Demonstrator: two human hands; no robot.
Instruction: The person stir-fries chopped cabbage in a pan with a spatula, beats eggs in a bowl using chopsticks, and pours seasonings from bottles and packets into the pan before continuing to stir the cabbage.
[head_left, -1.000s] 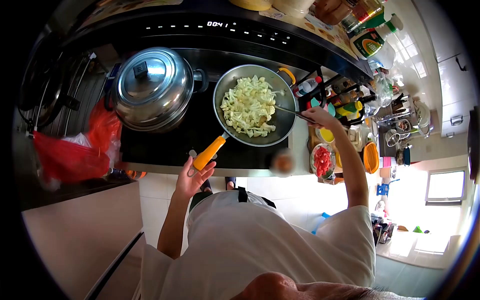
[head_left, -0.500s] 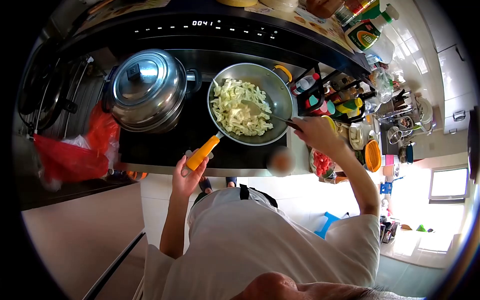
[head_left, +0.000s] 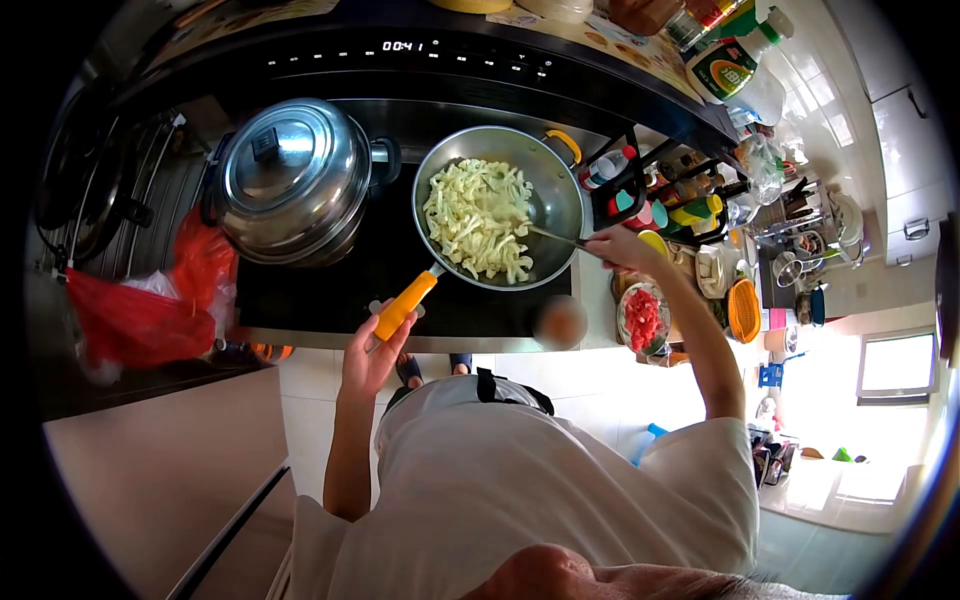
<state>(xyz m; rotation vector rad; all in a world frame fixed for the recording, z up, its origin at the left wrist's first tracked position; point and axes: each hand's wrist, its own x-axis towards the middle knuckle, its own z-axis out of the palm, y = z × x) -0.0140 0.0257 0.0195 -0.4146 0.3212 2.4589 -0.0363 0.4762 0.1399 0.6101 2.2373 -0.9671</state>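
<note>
Pale cauliflower pieces (head_left: 478,215) lie heaped in the left and middle of a grey wok (head_left: 560,200) on the stove. My left hand (head_left: 370,355) is closed around the wok's orange handle (head_left: 408,304), near its end. At the wok's right rim, my right hand (head_left: 622,248) grips a spatula (head_left: 558,237) by its dark handle. The spatula's blade reaches in among the cauliflower and is mostly hidden by it.
A lidded steel pot (head_left: 292,180) stands left of the wok. Bottles and jars crowd a black rack (head_left: 640,160) to the right. Nearer me are a plate of red pieces (head_left: 642,318) and an orange basket (head_left: 744,310). Red plastic bags (head_left: 140,325) hang at the left.
My right hand and the spatula have shifted slightly, and the blade has gone from lying visible on the cauliflower to mostly covered. The cauliflower heap has changed shape. My left hand stays on the handle.
</note>
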